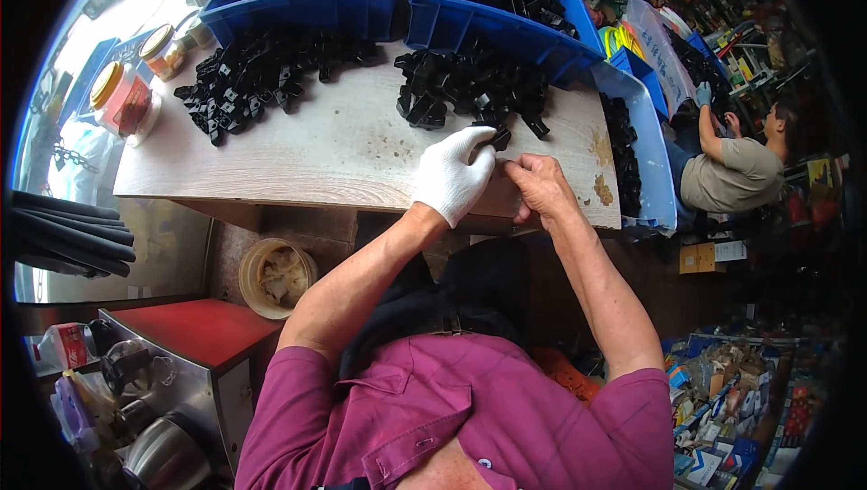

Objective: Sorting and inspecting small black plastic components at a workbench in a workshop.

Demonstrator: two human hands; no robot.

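My left hand (pixel 454 174), in a white knitted glove, is over the front part of the table. Its thumb and forefinger are closed on a small black plastic part (pixel 500 139). Just to the right, my bare right hand (pixel 545 187) has its fingers pinched together at the table's front edge; what is between them, if anything, is too small to make out. Beyond my hands lies a heap of black plastic parts (pixel 470 84), some with small metal-looking bits. A second heap of similar parts (pixel 248 79) spreads across the left of the table.
Blue bins (pixel 307 16) of black parts line the back of the pale wooden table (pixel 316 151); another bin (pixel 652 142) stands at its right end. Lidded jars (pixel 122 102) sit at left. Below are a bucket (pixel 255 275) and a red-topped cabinet (pixel 194 332). A co-worker (pixel 736 174) sits at right.
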